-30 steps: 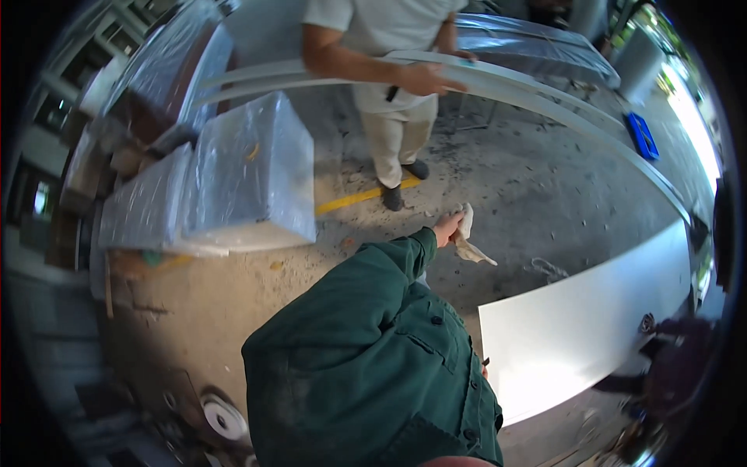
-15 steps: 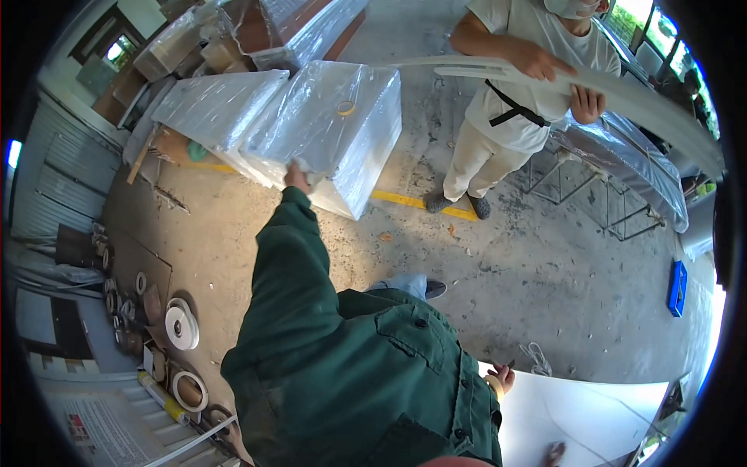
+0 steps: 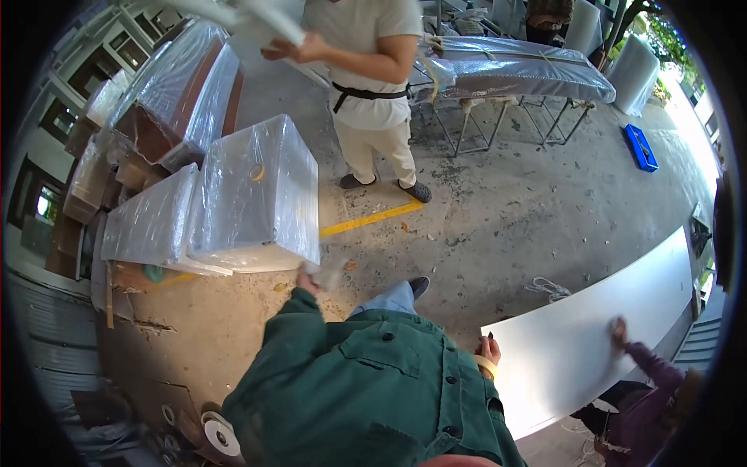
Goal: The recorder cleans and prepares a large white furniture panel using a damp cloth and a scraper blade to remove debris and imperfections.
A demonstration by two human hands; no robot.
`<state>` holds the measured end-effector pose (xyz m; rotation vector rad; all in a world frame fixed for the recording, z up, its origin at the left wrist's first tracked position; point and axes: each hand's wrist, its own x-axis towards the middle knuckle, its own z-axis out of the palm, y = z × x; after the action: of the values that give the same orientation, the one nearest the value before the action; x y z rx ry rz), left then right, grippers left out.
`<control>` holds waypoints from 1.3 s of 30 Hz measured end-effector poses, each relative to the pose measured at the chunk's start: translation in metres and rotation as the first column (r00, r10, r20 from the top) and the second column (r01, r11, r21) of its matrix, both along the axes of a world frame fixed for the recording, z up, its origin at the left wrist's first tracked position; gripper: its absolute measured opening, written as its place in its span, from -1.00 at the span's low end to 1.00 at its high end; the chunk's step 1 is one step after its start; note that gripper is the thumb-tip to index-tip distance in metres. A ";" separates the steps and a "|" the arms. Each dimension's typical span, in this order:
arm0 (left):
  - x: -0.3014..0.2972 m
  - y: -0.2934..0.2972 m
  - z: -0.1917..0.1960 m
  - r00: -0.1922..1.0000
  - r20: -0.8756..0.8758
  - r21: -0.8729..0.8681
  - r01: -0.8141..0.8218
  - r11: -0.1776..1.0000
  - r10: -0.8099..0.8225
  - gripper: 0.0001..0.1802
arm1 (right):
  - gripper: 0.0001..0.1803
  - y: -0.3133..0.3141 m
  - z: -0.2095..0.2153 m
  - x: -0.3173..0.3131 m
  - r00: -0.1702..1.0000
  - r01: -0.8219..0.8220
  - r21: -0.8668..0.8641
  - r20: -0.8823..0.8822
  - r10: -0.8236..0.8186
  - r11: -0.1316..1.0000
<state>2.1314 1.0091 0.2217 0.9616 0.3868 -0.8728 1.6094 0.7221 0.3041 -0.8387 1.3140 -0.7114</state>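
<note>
My left hand (image 3: pixel 307 282), blurred by motion, is closed on a pale, crumpled cloth-like piece (image 3: pixel 331 275). It is beside the near lower corner of a large box wrapped in clear film (image 3: pixel 241 202). A roll of yellowish tape (image 3: pixel 257 172) lies on top of that box. My right hand (image 3: pixel 489 350) is closed by the left end of a large white panel (image 3: pixel 568 350), with a small dark tip showing at the fingers; the thing itself I cannot make out. A pale yellow tape roll (image 3: pixel 486 366) is around my right wrist.
A person in white (image 3: pixel 366 93) stands ahead holding a long pale piece (image 3: pixel 272 19). Another person in a purple sleeve (image 3: pixel 657 366) has a hand on the panel. A wrapped bundle on trestles (image 3: pixel 521 70), a blue crate (image 3: pixel 642 148) and loose string (image 3: pixel 549 288) are around.
My view has turned right. My left hand has come off the wrapped box, closer to my body, with the pale piece. The person in white has swung the long piece leftward.
</note>
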 end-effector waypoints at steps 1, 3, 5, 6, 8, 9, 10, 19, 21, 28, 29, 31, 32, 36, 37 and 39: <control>-0.008 -0.026 0.005 0.998 0.061 -0.083 -0.001 0.997 0.006 -0.42 | -0.84 0.006 0.006 -0.004 1.000 -0.019 0.010 -0.001 0.019 1.000; -0.025 -0.079 0.011 0.988 0.073 -0.119 0.143 0.983 -0.135 -0.57 | -0.82 0.018 0.012 -0.016 0.998 -0.041 0.010 0.052 0.041 0.999; -0.060 -0.147 0.049 0.965 -0.074 -0.013 0.251 0.968 -0.251 -0.55 | -0.80 0.039 0.004 -0.035 0.997 0.035 0.040 0.063 -0.037 0.999; -0.071 -0.165 0.053 0.952 -0.043 -0.022 0.302 0.953 -0.303 -0.55 | -0.80 0.042 -0.008 -0.042 0.997 0.052 -0.001 0.061 -0.052 0.999; -0.101 -0.206 0.084 0.914 -0.017 0.041 0.407 0.913 -0.406 -0.57 | -0.78 0.058 -0.023 -0.057 0.979 0.176 0.004 0.099 -0.176 0.984; -0.113 -0.220 0.098 0.893 -0.022 0.094 0.450 0.888 -0.450 -0.58 | -0.78 0.064 -0.023 -0.063 0.980 0.176 0.006 0.093 -0.175 0.984; -0.117 -0.227 0.098 0.875 -0.013 0.071 0.483 0.873 -0.483 -0.59 | -0.77 0.068 -0.020 -0.066 0.982 0.171 0.024 0.072 -0.172 0.985; -0.121 -0.275 0.092 0.769 0.027 -0.301 0.616 0.728 -0.639 -0.74 | -0.78 0.060 0.010 -0.052 0.974 0.226 0.034 -0.003 -0.226 0.973; -0.134 -0.303 0.115 0.707 -0.063 -0.278 0.665 0.693 -0.704 -0.63 | -0.70 0.060 0.012 -0.068 0.959 0.283 0.051 -0.033 -0.282 0.958; -0.185 -0.427 0.146 0.323 0.019 -0.076 0.944 0.320 -0.946 -0.43 | -0.72 0.096 0.016 -0.056 0.700 0.713 0.125 -0.070 -0.711 0.690; -0.201 -0.452 0.147 0.241 0.136 0.008 0.970 0.244 -0.961 -0.46 | -0.73 0.105 0.015 -0.051 0.629 0.776 0.126 -0.083 -0.773 0.618; -0.265 -0.486 0.166 0.068 0.316 0.170 0.977 0.127 -0.946 -0.58 | -0.73 0.123 0.010 -0.039 0.469 0.881 0.140 -0.123 -0.875 0.453; -0.286 -0.504 0.169 -0.102 0.362 0.239 0.971 -0.014 -0.927 -0.60 | -0.74 0.131 0.008 -0.026 0.428 0.901 0.145 -0.136 -0.894 0.409; -0.375 -0.536 0.141 -0.600 0.669 0.465 0.798 -0.384 -0.439 -0.61 | -0.74 0.142 -0.005 0.047 0.298 0.942 0.206 -0.140 -0.944 0.267; -0.414 -0.514 0.144 -0.615 0.771 0.498 0.744 -0.444 -0.166 -0.59 | -0.74 0.155 -0.009 0.067 0.272 0.944 0.231 -0.146 -0.951 0.234; -0.442 -0.495 0.101 -0.680 0.723 0.631 0.580 -0.515 0.120 -0.51 | -0.71 0.154 -0.002 0.094 0.252 0.941 0.267 -0.151 -0.956 0.206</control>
<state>1.6896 0.5145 0.3223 0.3224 -2.5658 -1.6167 1.7039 0.8757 0.3020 0.4450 1.8032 -1.4339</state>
